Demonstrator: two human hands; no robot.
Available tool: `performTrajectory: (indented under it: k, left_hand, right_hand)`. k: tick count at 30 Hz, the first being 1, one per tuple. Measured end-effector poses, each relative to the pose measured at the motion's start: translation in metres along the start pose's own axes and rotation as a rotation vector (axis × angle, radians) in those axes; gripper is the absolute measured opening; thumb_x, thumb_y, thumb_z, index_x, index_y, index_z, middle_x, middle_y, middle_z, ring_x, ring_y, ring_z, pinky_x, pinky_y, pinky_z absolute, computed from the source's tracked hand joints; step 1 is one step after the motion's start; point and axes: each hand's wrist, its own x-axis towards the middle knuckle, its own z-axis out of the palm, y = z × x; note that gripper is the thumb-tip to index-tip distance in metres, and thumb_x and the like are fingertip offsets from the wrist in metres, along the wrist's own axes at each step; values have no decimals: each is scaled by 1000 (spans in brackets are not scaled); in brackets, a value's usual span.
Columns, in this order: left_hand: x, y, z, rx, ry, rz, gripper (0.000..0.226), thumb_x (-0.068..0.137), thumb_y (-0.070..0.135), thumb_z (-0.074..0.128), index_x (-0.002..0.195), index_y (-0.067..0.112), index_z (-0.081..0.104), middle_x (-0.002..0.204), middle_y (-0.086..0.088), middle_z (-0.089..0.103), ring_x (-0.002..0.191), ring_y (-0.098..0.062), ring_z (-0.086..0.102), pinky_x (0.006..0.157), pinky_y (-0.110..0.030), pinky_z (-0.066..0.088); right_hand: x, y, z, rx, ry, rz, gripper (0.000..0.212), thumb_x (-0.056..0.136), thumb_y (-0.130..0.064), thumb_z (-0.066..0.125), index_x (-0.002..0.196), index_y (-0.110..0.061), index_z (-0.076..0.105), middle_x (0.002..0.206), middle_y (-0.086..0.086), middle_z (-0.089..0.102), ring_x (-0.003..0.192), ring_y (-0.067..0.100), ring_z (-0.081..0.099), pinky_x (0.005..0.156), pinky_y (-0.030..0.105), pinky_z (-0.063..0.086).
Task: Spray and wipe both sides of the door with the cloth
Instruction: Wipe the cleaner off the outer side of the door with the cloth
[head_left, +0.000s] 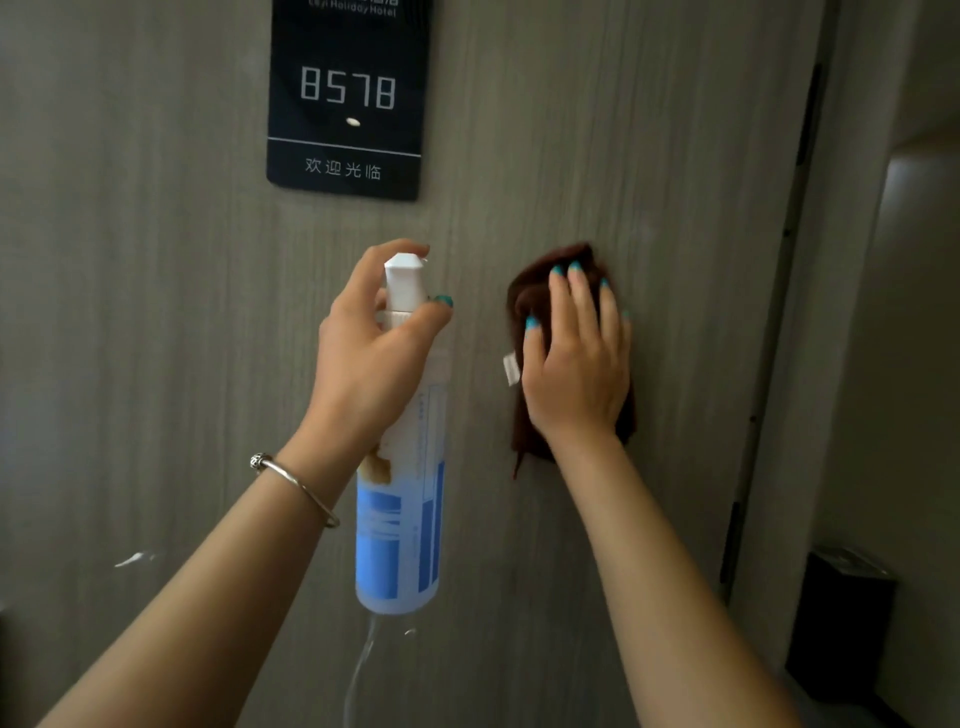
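On door plate (345, 98): "8578", "Holiday Hotel"

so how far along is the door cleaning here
Early, by the look of it. Done: some spraying, since a wet streak runs down the door below the spray bottle. In hand: the left hand grips the bottle with a finger on its nozzle, while the right hand presses the brown cloth flat against this face. Left: wiping the streak, and the other side, which is out of view.
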Motion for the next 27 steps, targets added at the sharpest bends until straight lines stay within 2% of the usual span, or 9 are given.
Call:
performTrajectory:
  k: [4, 7, 11, 14, 17, 22, 27]
  left_hand:
    - [5, -1, -6, -5, 0, 8, 33, 91, 16, 65, 115, 37, 56, 93, -12, 66, 77, -23, 63, 69, -33, 56]
    - [2, -6, -2, 5, -23, -9, 33, 90, 19, 65, 115, 38, 56, 88, -5, 65, 72, -15, 63, 66, -25, 54]
    - [-10, -15, 7, -5, -24, -56, 33, 85, 23, 65, 112, 40, 57, 89, -12, 67, 80, -28, 64, 73, -40, 56]
    - [-19, -19, 8, -28, -17, -66, 33, 82, 25, 64, 112, 38, 59, 88, -16, 66, 74, -30, 62, 71, -43, 55]
    - [-24, -22, 5, -15, -23, -74, 32, 84, 22, 65, 112, 38, 58, 86, -15, 66, 74, -29, 63, 71, -42, 55]
    - [-26, -27, -1, 16, 30, -80, 34, 83, 24, 65, 111, 41, 58, 85, -14, 65, 79, -34, 63, 74, -45, 55]
    - [-36, -37, -13, 49, 107, -94, 35, 82, 23, 65, 111, 41, 59, 90, -17, 66, 79, -36, 63, 75, -50, 56]
  right_hand:
    - [48, -1, 3, 53, 27, 30, 54, 96, -33, 44, 146, -14, 46, 154, 6, 41, 141, 34, 36, 114, 52, 27]
    - [18, 0, 11, 38, 86, 54, 53, 97, -32, 45, 146, -14, 46, 153, 6, 42, 142, 34, 36, 114, 51, 26]
    - [-89, 1, 17, 44, 32, 63, 52, 100, -33, 44, 148, -14, 43, 155, 6, 39, 144, 31, 32, 117, 50, 23]
    - [-141, 5, 20, 20, -32, 29, 51, 100, -34, 41, 147, -14, 44, 155, 5, 38, 144, 32, 32, 116, 53, 26]
    - [-119, 7, 20, 5, -12, -14, 50, 100, -33, 43, 147, -14, 45, 154, 6, 40, 143, 34, 33, 116, 52, 24]
    - [-26, 2, 19, 29, 64, -77, 51, 98, -33, 46, 146, -16, 47, 152, 5, 43, 142, 34, 36, 115, 51, 25]
    - [-10, -9, 25, 7, 134, -13, 49, 100, -38, 45, 145, -21, 49, 152, 2, 44, 141, 31, 39, 113, 52, 28]
